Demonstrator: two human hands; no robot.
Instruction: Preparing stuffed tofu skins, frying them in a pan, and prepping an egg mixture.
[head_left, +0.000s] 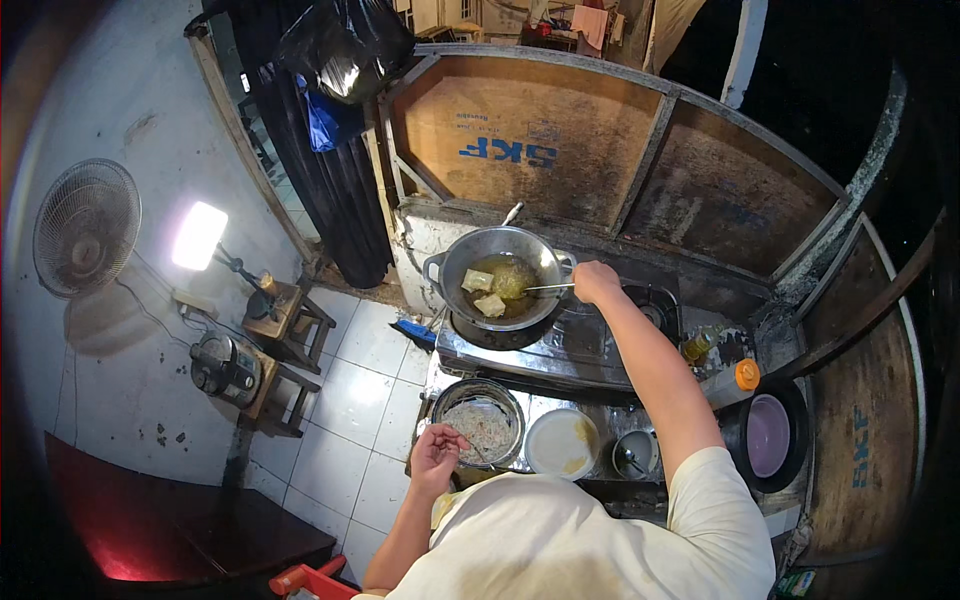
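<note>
My right hand (597, 283) grips the handle of a metal cooking utensil (547, 286) that reaches into a wok (450, 259) on a gas stove (592, 352). The utensil's far end is hidden in bubbling oil (517, 279). Two pale, squarish food pieces, one at the left (478, 280) and one nearer me (490, 305), lie in the oil. My left hand (437, 456), fingers curled, hovers at the near-left rim of a bowl (517, 409) of pale mixture. A spoon (481, 454) rests in that bowl close to my fingertips; whether they touch it is unclear.
Right of the bowl stand a stained white plate (551, 442) and a small bowl (635, 454) with a utensil inside. An orange-lidded container (735, 381) and a purple basin (769, 435) are further right. Leftward are a rice cooker (225, 371), a lit lamp (200, 235) and a fan (88, 229).
</note>
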